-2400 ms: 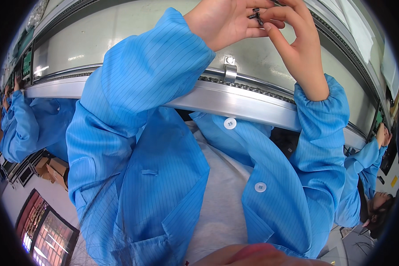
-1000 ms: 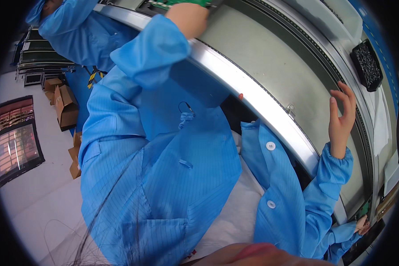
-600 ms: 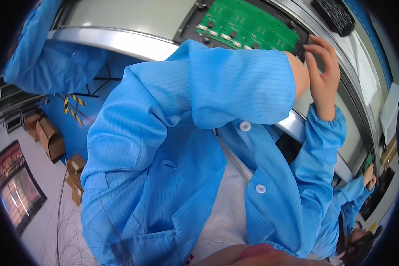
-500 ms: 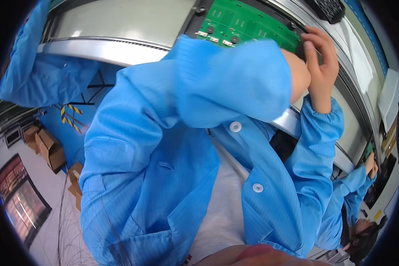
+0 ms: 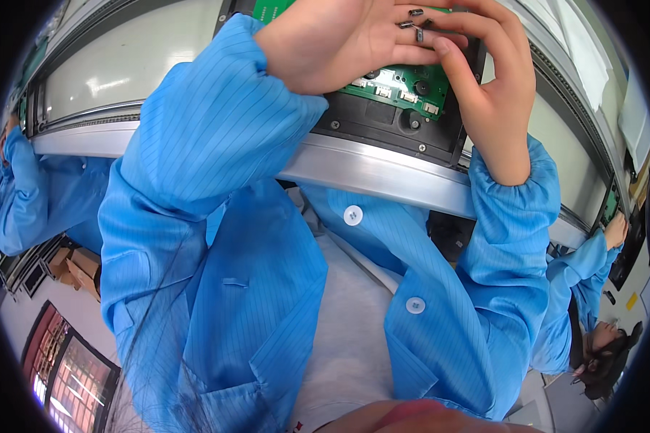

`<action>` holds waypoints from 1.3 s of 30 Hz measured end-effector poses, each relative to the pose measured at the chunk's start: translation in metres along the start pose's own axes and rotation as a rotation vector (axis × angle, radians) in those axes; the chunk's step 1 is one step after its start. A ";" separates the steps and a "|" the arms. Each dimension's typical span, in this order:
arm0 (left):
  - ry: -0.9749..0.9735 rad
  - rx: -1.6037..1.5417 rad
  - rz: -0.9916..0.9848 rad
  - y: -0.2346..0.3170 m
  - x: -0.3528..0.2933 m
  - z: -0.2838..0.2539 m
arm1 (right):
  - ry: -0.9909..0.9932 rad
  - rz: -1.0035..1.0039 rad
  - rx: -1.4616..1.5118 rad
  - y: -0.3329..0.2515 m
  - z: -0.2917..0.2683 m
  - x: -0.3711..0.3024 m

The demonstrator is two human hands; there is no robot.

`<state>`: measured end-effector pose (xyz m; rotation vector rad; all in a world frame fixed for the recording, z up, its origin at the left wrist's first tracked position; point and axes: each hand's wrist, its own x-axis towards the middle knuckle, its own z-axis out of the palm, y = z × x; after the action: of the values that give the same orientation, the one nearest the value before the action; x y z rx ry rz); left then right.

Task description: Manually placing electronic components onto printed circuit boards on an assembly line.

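My left hand is palm up above a green circuit board, its fingers stretched to the right. Several small black cylindrical parts with leads, apparently capacitors, lie loose on those fingers. Over them reaches my right hand, thumb and index finger curled inward with a gap between the tips, right beside the parts. Small white connectors and round black pieces line the board's near edge. A black carrier frame surrounds the board, whose middle is hidden under my hands.
An aluminium rail runs along the near side of the conveyor line. Pale belt surface stretches left of the carrier. Other people in blue coats work at far left and far right, one person's hand near another green board. Cardboard boxes stand lower left.
My left hand, earlier hidden behind its sleeve, now shows palm up over the board. My right hand has turned inward toward its fingers. The view has shifted, with board and carrier now lower.
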<state>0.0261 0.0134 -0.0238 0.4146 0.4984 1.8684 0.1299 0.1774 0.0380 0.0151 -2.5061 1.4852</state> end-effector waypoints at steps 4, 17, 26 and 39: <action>0.109 -0.041 -0.040 -0.001 0.001 0.024 | 0.094 -0.324 -0.280 0.028 0.005 -0.001; 0.329 0.389 -0.175 0.009 -0.013 0.029 | -0.020 -0.019 0.530 0.043 0.004 -0.004; 0.352 0.481 -0.214 0.015 -0.017 0.032 | 0.009 -0.208 -0.065 0.027 -0.004 -0.001; 0.305 0.642 -0.266 0.018 -0.019 0.041 | -0.058 -0.285 -0.178 0.017 -0.014 -0.007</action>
<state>0.0389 -0.0044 0.0199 0.4548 1.3082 1.4870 0.1371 0.1973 0.0282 0.3737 -2.5413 1.1636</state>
